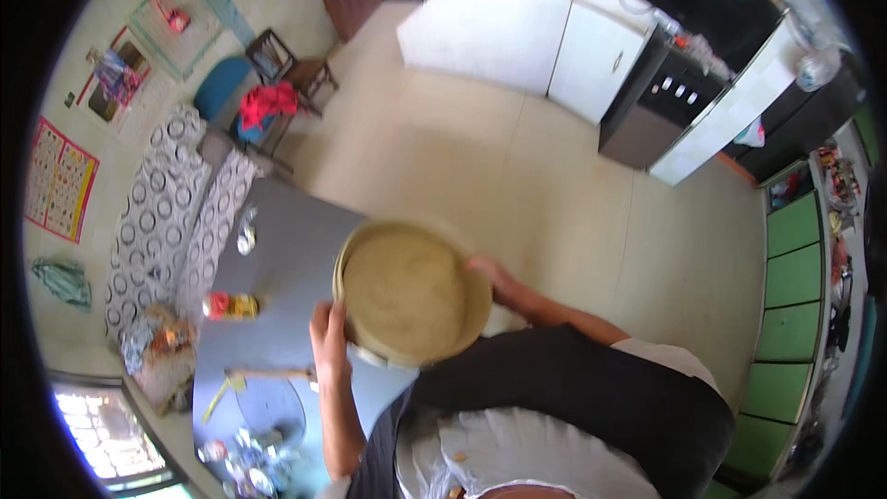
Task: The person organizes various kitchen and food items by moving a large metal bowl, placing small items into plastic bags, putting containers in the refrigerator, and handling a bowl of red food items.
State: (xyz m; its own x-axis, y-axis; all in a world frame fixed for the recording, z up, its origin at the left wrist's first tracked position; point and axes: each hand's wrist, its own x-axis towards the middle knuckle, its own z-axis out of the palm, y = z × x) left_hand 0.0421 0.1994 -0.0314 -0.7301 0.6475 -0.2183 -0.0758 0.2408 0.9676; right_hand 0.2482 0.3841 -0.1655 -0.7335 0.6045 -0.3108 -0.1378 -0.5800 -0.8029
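Between my hands is a round, shallow tan sieve or pan (409, 291), blurred and slightly tilted; its exact kind is unclear. My left hand (328, 339) grips the left side of its rim, thumb up along the wall. On the far right side, my right hand (490, 276) holds the rim, with part of the fingers hidden. The vessel hangs above the near edge of a grey table (298, 222). Left of it on the tabletop lies a jar with a red end and yellowish contents (232, 305). A wooden rolling pin or stick (269, 373) lies near my left wrist.
A round board (271, 410), a yellow-green strip (216, 400) and shiny clear-plastic items (256, 461) occupy the near table end. Crumpled plastic (246, 239) lies farther off. Beyond are a patterned sofa (156, 222), a chair with red cloth (269, 105) and white cabinets (492, 28).
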